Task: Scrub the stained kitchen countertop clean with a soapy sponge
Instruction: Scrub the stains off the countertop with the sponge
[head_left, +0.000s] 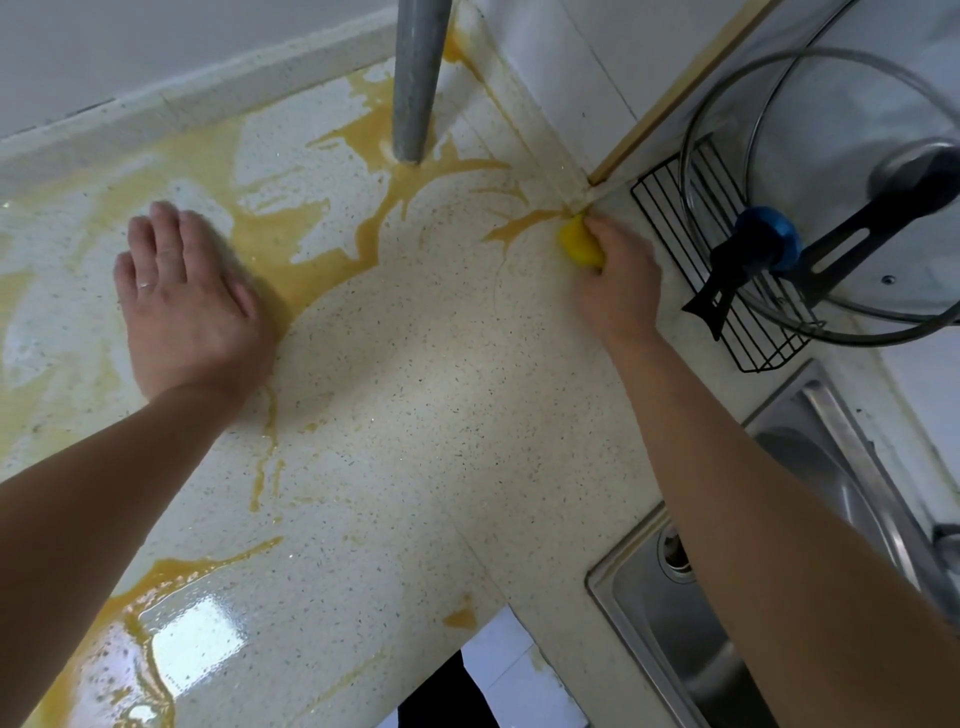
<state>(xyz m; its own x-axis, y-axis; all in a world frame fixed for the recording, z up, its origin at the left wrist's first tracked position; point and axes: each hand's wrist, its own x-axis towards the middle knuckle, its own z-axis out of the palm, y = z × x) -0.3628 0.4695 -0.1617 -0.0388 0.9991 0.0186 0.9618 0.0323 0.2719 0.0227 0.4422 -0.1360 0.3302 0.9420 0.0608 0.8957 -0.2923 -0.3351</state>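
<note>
The speckled countertop (415, 364) carries wide yellow-orange stains (270, 244). The left hand (182, 306) lies flat on it, fingers straight. The right hand (618, 280) grips the yellow sponge (579, 244) at the back corner. Beside it, a wire rack (758, 343) holds a glass lid (831, 130).

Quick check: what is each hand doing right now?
Left hand: open, flat on the countertop.
Right hand: grips the yellow sponge.
</note>
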